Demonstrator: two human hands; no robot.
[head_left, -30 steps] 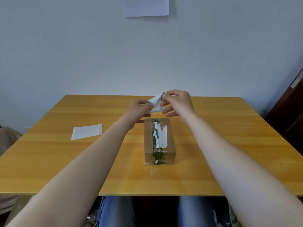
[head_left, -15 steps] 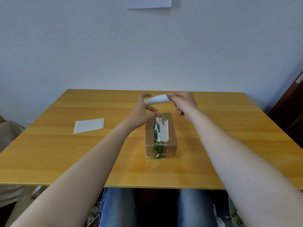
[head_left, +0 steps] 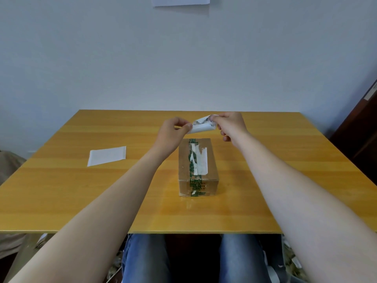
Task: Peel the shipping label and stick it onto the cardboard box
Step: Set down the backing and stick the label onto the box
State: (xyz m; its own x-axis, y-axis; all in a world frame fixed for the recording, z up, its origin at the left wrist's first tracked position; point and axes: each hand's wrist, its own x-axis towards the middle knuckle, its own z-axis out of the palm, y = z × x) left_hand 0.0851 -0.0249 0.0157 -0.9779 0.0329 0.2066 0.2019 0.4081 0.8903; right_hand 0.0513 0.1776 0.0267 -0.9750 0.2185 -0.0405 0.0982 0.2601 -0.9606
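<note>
A small white shipping label (head_left: 203, 126) with a barcode and printed text is curled in the air just beyond the far end of the cardboard box (head_left: 212, 170). My left hand (head_left: 173, 135) pinches the label's lower left edge. My right hand (head_left: 231, 125) pinches its upper right corner, which is bent over. The box lies lengthwise in the middle of the table, with green-printed tape and torn white label remnants along its top.
A white rectangular sheet (head_left: 107, 155) lies flat on the wooden table (head_left: 61, 190) to the left of the box. A wall rises behind the table, with a paper (head_left: 181, 1) stuck high on it. Dark furniture (head_left: 363, 139) stands at the right.
My left hand, open half a second ago, has closed on the label's left edge. The label has turned so its printed side faces me.
</note>
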